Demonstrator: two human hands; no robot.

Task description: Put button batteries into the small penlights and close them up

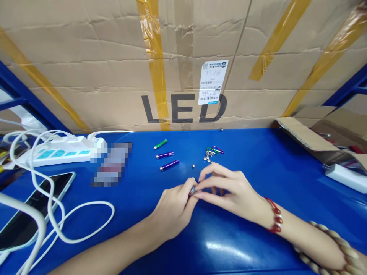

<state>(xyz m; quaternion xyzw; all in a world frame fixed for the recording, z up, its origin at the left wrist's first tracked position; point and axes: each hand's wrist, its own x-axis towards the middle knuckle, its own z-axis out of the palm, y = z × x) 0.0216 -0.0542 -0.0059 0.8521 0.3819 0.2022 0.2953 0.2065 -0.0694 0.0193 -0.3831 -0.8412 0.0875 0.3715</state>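
Observation:
Near the middle of the blue table, my left hand [174,206] is closed around a small flashlight [192,190], of which only a shiny metal end shows. The fingertips of my right hand [226,187] pinch at that end; whether a tiny part sits between them is hidden. Just beyond my hands lies a small metal piece [193,166]. Several button cells [207,158] are heaped beside green and pink carabiner clips [215,150]. To the left lie a green small flashlight [160,144] and two purple ones, the upper [164,155] and the lower [169,165].
A large cardboard box [114,76] stands along the table's back. On the left are a white power strip [63,152], looping white cables [86,204], a phone [37,206] and a blurred-out flat object [113,164]. At right stand an open carton [304,133] and a white block [348,177].

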